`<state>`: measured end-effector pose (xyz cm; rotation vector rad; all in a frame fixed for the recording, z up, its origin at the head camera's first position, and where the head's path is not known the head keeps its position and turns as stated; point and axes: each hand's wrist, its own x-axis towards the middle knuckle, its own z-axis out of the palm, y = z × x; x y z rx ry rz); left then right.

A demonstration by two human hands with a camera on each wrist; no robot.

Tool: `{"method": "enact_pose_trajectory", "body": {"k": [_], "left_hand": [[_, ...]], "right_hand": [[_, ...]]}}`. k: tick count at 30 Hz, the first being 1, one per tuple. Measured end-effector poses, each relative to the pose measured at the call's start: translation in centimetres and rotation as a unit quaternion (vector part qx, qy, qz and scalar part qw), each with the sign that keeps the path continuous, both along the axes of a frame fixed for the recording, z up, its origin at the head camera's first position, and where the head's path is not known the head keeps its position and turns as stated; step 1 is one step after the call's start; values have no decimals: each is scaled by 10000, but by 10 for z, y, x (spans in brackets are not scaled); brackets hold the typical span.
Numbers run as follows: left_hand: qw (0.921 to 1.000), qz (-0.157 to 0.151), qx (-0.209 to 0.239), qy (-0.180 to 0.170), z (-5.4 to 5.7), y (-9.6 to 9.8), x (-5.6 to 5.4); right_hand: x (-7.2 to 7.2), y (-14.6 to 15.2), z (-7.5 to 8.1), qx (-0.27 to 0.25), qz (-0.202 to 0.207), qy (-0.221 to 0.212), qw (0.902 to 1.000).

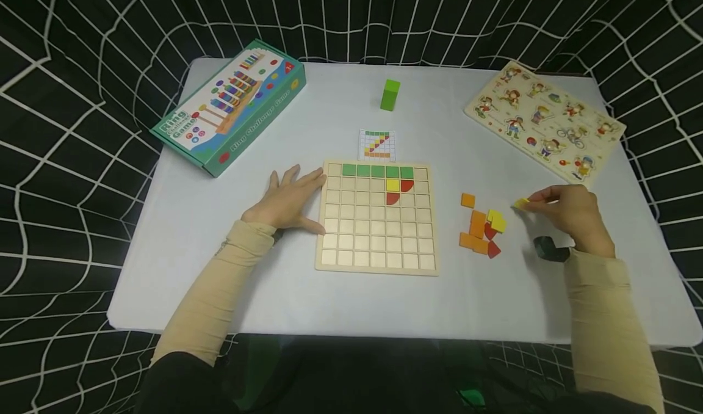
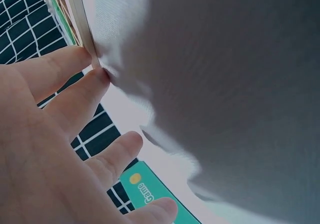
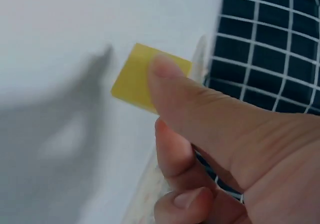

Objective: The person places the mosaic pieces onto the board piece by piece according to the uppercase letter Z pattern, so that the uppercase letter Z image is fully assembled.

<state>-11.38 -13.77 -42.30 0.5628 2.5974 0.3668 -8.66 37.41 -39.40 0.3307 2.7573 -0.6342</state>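
Note:
A wooden grid board [image 1: 357, 243] lies mid-table, with a row of green squares [image 1: 378, 171], a yellow square [image 1: 392, 185] and two red quarter-round tiles [image 1: 407, 185] set in its upper cells. My left hand [image 1: 288, 200] is spread at the board's left edge, fingertips touching the rim in the left wrist view. Off to the right, my right hand [image 1: 568, 212] pinches a yellow square tile [image 3: 132, 78] between thumb and fingers, above the table. Left of that hand lies a loose group of orange tiles [image 1: 478, 223], yellow tiles [image 1: 498, 222] and red tiles [image 1: 493, 250].
A small pattern card [image 1: 377, 145] touches the board's top side. Beyond it stands a green block [image 1: 390, 95]. A green game box [image 1: 230, 105] sits at the back left, and a picture puzzle board [image 1: 544, 121] at the back right. White netting surrounds the table [image 1: 263, 304].

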Motion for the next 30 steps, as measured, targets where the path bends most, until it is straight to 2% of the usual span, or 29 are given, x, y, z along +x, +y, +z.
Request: {"method": "enact_pose_trajectory", "body": {"k": [3, 6, 14, 22, 27, 30], "left_hand": [[10000, 16, -28, -7, -2, -1, 1], [10000, 5, -18, -1, -3, -1, 0], [10000, -47, -17, 28, -3, -3, -1], [10000, -39, -47, 30, -1, -2, 0], [10000, -19, -30, 40, 1, -1, 1], [10000, -13, -39, 25, 1, -1, 0]], "right_hand": [[-12, -15, 7, -133, 163, 110, 9997], [-26, -36, 11, -181, 527, 206, 9982], [-61, -112, 14, -407, 1425, 273, 9886], [-73, -180, 6, -887, 1969, -38, 9764], [-75, -209, -2, -917, 2428, -39, 9657], [-74, -220, -3, -992, 2539, -188, 9619]]}}
